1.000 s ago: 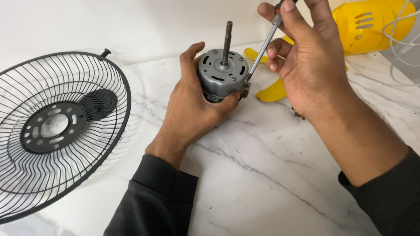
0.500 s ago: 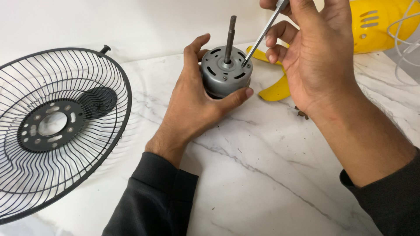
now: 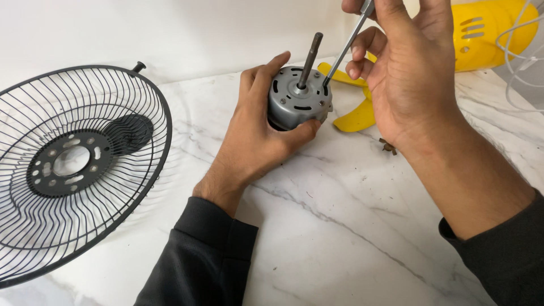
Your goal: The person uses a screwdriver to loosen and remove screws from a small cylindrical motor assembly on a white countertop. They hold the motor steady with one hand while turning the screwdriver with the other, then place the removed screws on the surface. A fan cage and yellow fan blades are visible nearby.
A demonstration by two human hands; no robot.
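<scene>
Left hand (image 3: 255,136) wraps the grey fan motor (image 3: 297,102) upright on the table (image 3: 340,238); right hand (image 3: 408,73) pinches a screwdriver (image 3: 344,51), tip on motor's top face beside the shaft (image 3: 310,59).

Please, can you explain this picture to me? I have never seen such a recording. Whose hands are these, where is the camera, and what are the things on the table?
The camera sits on a person's head and looks down at that person's own hands. The left hand grips a grey motor with its shaft pointing up. The right hand holds a screwdriver, its tip at the motor's top. On the marble table lie a black fan grille, a yellow blade, a small metal part and, far right, a yellow housing.
</scene>
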